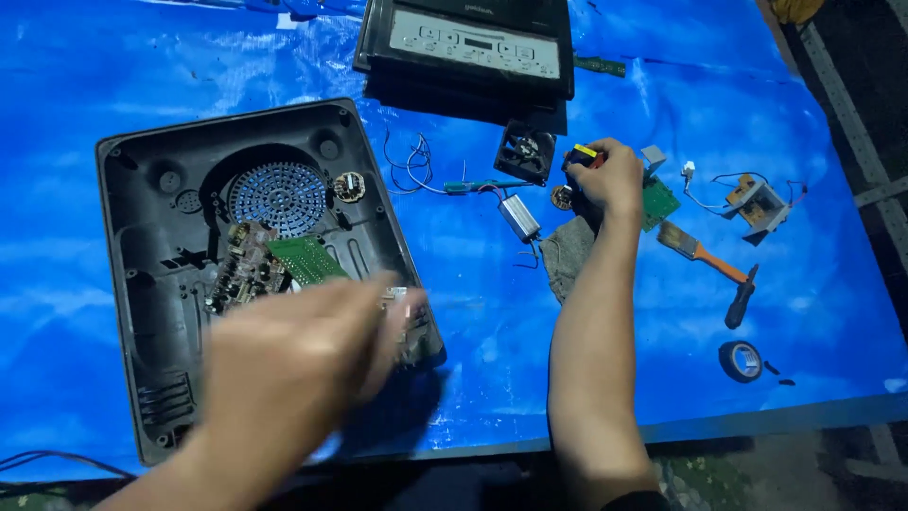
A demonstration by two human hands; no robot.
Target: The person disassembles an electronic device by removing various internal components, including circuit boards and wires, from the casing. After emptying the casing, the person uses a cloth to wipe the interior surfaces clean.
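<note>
Tool (584,156) in right hand (610,180), far from left hand (312,350).

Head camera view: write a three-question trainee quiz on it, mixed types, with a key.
1. True or false: the right hand rests inside the open black casing.
2. Which lies nearest the roll of black tape?
A. the small black fan
B. the orange-handled brush
C. the control panel
3. Fill in: the table is covered by a ____ plastic sheet.

Key
1. False. The right hand grips a small yellow and black object right of the fan; it is the blurred left hand that is over the casing, beside the green circuit board.
2. B
3. blue
</note>
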